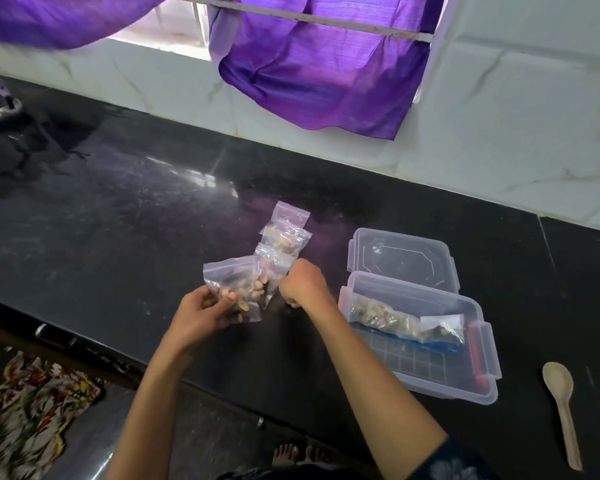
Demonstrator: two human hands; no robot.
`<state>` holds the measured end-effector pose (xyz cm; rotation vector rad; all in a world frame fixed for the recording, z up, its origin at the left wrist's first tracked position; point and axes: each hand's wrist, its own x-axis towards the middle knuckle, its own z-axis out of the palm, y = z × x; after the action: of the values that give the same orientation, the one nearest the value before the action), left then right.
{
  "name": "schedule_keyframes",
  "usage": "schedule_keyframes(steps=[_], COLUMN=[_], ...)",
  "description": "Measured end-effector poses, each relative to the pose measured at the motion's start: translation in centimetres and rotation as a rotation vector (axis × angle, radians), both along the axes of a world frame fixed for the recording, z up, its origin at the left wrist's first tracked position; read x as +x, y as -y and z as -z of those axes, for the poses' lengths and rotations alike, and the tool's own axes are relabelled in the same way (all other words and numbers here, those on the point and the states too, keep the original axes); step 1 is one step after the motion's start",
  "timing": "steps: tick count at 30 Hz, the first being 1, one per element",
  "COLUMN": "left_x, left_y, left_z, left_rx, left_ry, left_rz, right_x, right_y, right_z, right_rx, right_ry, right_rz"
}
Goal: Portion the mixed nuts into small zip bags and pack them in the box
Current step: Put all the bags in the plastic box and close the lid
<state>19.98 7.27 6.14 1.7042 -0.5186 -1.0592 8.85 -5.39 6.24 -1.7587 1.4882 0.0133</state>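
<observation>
I see my left hand (201, 311) pinching a crinkly clear zip bag (234, 289) of lumpy nuts over the glossy black tabletop (118, 220). My right hand (303, 284) is curled beside it; I cannot tell what it grips. Right of that hand sits the rectangular translucent plastic box (420, 336).

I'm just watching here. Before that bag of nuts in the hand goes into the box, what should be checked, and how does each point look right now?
1. Left hand grips the filled zip bag: ok.
2. Bag's zip fully sealed: cannot tell.
3. Clear box stands open, its lid lying behind it: ok.
4. Room in the box beside the large nut bag: ok.
5. Right hand free to help: cannot tell; it is curled near the small bags on the counter.
6. Spoon clear of the path: ok.
</observation>
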Motion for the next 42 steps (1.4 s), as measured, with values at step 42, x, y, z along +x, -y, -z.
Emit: schedule_keyframes(steps=[42], left_x=[-17.6], left_y=[6.1], left_z=[-3.8], left_rx=[0.230], left_ry=[0.860], left_rz=[0.794], right_x=[-18.0], right_y=[-4.3], right_z=[-3.8], right_rx=[0.147], right_ry=[0.150], right_rz=[0.264])
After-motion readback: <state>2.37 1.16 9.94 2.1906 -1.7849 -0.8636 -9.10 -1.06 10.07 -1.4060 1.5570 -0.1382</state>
